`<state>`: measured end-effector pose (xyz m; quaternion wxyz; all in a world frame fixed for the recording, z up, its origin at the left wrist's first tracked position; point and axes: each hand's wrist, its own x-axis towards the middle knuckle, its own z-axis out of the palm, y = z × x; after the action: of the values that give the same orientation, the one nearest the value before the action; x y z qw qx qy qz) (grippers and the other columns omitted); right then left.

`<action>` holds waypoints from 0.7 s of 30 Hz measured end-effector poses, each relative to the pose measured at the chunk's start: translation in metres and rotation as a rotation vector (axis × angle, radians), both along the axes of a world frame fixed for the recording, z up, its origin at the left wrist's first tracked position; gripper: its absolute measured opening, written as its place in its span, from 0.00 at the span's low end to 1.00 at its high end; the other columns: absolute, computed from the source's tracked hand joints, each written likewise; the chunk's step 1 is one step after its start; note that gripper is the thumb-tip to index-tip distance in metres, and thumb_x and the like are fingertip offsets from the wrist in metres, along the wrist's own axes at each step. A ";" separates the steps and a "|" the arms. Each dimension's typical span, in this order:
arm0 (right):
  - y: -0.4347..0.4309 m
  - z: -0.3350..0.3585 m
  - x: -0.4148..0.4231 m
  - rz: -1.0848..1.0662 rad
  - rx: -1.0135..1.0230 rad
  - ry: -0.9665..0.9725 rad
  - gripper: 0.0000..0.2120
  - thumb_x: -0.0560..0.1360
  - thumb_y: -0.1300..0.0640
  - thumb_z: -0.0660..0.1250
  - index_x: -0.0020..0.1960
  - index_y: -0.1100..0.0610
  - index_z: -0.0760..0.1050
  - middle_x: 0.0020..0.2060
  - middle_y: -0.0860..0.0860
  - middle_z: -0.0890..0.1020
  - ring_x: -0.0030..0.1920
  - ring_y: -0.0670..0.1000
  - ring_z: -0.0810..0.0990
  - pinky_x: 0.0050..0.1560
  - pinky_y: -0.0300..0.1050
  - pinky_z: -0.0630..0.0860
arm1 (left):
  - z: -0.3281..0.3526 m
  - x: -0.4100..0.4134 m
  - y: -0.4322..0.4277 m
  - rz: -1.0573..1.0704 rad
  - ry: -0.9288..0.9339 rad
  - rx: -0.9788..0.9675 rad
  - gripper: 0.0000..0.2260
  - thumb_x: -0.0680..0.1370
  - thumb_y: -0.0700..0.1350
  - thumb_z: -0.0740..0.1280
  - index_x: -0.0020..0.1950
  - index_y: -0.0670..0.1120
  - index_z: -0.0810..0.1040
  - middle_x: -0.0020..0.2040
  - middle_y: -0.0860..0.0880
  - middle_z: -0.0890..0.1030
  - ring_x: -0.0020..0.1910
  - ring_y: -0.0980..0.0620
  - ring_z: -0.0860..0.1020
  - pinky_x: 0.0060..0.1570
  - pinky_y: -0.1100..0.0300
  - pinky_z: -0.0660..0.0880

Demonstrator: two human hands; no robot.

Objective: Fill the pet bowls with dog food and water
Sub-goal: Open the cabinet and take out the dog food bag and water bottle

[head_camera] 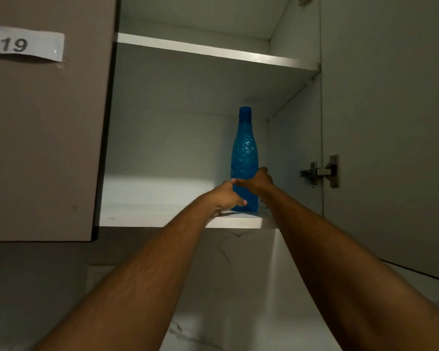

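Observation:
A tall blue plastic water bottle with a blue cap stands upright on the lower shelf of an open wall cupboard, near its right wall. Both arms reach up to it. My left hand grips the bottle's lower left side, thumb across the front. My right hand wraps the bottle's right side a little higher. No pet bowls or dog food are in view.
The cupboard's right door stands open with a metal hinge. A closed door on the left carries a paper label reading "19". An upper shelf shows nothing on its edge. Marbled white wall lies below.

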<state>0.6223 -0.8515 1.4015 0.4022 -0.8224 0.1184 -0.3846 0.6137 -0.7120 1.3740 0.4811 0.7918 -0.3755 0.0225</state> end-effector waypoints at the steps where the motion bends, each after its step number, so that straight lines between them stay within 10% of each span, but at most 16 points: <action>1: 0.000 0.000 0.003 -0.013 -0.015 -0.007 0.41 0.65 0.44 0.79 0.69 0.61 0.65 0.64 0.57 0.76 0.59 0.57 0.78 0.47 0.46 0.76 | 0.001 0.002 0.001 0.007 0.022 -0.017 0.28 0.77 0.36 0.68 0.75 0.43 0.63 0.69 0.48 0.71 0.66 0.48 0.71 0.65 0.57 0.69; 7: -0.003 0.002 -0.003 -0.068 -0.025 -0.056 0.42 0.57 0.40 0.81 0.63 0.60 0.73 0.57 0.55 0.81 0.51 0.55 0.82 0.38 0.44 0.79 | 0.003 0.008 0.002 0.050 0.236 -0.174 0.28 0.80 0.41 0.65 0.77 0.41 0.56 0.71 0.39 0.68 0.69 0.42 0.70 0.63 0.49 0.72; 21: 0.024 0.004 -0.149 0.150 -0.018 -0.119 0.33 0.60 0.45 0.81 0.60 0.57 0.76 0.51 0.53 0.83 0.47 0.53 0.84 0.41 0.52 0.84 | -0.001 -0.058 0.028 -0.199 -0.084 -0.456 0.37 0.74 0.39 0.72 0.77 0.58 0.58 0.69 0.42 0.72 0.65 0.45 0.75 0.46 0.54 0.82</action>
<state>0.4738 -0.8272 1.4060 0.4285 -0.8083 0.0291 -0.4026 0.5560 -0.6836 1.3734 0.6311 0.6205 -0.4563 0.0920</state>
